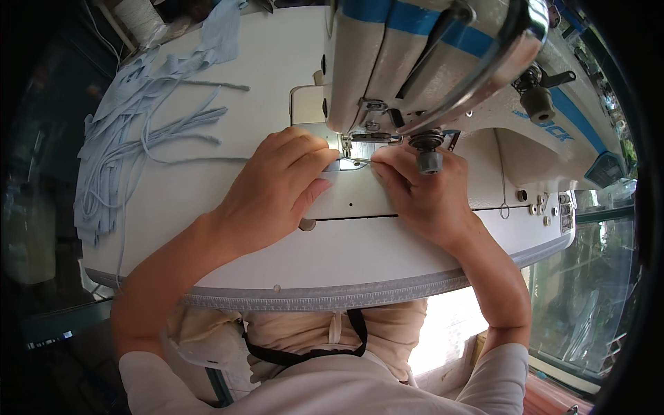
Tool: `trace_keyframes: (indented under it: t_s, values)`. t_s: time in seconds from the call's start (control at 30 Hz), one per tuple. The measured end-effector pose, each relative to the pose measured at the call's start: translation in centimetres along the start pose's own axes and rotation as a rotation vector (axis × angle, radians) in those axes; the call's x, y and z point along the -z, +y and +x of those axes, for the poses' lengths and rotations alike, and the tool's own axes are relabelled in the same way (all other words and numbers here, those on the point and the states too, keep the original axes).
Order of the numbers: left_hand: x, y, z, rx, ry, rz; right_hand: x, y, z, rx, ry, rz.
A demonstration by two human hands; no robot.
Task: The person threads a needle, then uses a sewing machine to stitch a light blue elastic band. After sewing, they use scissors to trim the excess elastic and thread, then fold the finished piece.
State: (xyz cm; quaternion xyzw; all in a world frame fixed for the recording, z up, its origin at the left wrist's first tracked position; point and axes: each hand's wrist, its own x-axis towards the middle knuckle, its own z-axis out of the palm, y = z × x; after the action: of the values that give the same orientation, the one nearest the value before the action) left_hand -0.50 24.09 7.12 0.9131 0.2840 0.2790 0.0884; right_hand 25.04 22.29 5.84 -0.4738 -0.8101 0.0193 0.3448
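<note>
My left hand point(280, 183) is closed just left of the presser foot point(347, 146) of a sewing machine point(394, 69). Its fingers pinch a narrow light-blue fabric cord point(197, 160), which trails leftward over the table to a heap of blue cords and strips point(131, 131). Across the needle plate, my right hand point(429, 187) is closed too, thumb and fingertips together. A thin, pale, straight piece point(360, 161) runs from these fingertips toward the foot; its kind is too small to tell. The machine's head and a knob partly cover the right fingers.
A ruler strip point(325, 299) edges the white table point(263, 256) in front of me. Small round metal parts point(543, 209) lie at the right end, near a wire loop point(504, 209). A white thread cone point(140, 21) stands at the back left.
</note>
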Motion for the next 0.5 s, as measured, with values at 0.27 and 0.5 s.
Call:
trace_keyframes:
  t_s: [0.27,0.5]
  values:
    - [-1.9,-0.5,1.3,-0.027,0.094,0.039,0.9,0.1,-0.1,-0.086,-0.051,0.088]
    - [-1.8,0.8,1.7,0.316,0.046,-0.085,1.3,0.2,-0.3,-0.120,-0.051,0.178]
